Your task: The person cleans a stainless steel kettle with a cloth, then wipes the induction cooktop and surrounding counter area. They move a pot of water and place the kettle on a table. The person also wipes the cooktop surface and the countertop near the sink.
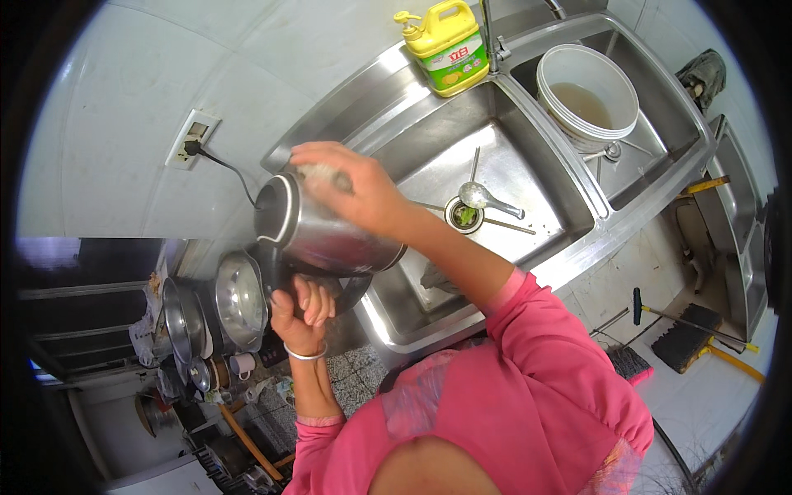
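My left hand (306,315) grips the black handle of a stainless-steel electric kettle (334,238), which is tilted over the left edge of the sink. My right hand (356,185) presses a pale scrubbing pad (318,173) to the kettle's upper side; the pad is blurred and partly under the fingers. Below and to the right is the large basin of the steel sink (513,167). A metal spoon (479,195) rests by the drain strainer (464,216), which has green scraps in it. Part of a grey cloth (436,278) shows behind my right forearm.
A yellow dish-soap jug (448,52) stands beside the faucet (493,49). The second basin holds a white bucket (588,93) with cloudy water. A plugged cord (229,167) runs from the wall socket (193,139) behind the kettle. Steel bowls (238,297) sit at left; brooms (687,337) lie right.
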### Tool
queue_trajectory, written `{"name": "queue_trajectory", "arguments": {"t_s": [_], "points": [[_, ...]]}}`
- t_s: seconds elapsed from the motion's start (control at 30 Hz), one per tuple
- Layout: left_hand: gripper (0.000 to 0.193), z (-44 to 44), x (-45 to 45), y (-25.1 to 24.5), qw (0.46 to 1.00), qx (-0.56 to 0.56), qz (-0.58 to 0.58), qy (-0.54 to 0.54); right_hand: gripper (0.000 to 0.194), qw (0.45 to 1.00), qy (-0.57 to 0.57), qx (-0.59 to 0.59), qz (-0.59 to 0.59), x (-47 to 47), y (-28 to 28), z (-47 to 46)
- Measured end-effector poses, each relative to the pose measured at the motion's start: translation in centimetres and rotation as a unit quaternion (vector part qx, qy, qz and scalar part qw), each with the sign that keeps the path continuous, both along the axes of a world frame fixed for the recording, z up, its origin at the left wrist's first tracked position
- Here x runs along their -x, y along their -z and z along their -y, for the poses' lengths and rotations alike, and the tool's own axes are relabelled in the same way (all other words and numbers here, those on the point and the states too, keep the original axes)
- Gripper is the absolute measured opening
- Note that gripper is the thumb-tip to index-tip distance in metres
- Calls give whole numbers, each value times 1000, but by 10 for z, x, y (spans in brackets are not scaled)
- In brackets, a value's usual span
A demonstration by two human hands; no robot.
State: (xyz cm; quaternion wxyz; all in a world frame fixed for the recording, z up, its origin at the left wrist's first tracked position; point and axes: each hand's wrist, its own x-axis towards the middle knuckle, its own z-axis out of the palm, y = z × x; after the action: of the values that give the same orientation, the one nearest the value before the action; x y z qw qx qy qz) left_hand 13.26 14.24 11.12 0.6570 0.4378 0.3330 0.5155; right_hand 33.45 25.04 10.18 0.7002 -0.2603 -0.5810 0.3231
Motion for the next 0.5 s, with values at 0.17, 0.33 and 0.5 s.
{"name": "queue_trajectory", "arguments": {"t_s": [0.17,0.33,0.5], "points": [[56,1,10,-15,999,-36,-9,-37,27,986,-50,153,-35,-8,84,-11],[55,-11,12,-18,995,-53,57,-58,23,957,-17,289,6,-75,149,-23],[55,-16,9,-18,994,-28,45,-96,22,942,210,261,-19,-234,145,-58]]}}
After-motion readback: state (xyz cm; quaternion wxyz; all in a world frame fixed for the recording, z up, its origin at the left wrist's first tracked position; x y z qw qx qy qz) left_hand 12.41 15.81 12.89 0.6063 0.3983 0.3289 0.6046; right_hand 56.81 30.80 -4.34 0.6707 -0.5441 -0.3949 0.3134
